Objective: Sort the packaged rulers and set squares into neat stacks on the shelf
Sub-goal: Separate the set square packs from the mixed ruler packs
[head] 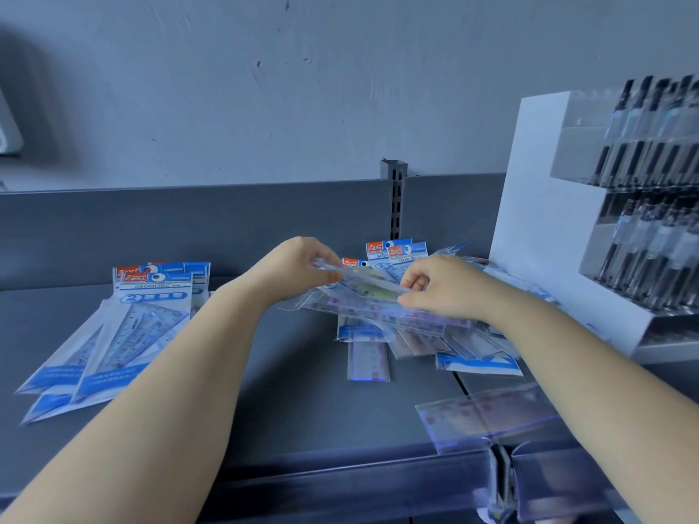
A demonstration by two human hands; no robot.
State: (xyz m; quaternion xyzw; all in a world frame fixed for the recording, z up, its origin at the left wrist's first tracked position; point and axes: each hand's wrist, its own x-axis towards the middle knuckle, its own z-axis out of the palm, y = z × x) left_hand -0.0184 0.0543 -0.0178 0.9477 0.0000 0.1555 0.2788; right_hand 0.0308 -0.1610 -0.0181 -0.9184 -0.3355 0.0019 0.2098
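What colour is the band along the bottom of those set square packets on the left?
Blue, on the set square packets, in the head view.

Dim, even, bluish light; soft shadow on the wall (340, 88) at ten o'clock. Motion blur smears the pen display (643, 206) at three o'clock; wide-angle bending at the edges, perhaps glare on the shelf (287, 380) lip at six o'clock

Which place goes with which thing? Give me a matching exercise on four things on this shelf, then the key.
Things:
1. set square stack
2. pen display
3. loose ruler pack
4. ruler pack in both hands

Places:
A. far right of the shelf
B. lifted above the mixed pile
C. left side of the shelf
D. near the front edge, right of centre

Pairs: 1-C, 2-A, 3-D, 4-B
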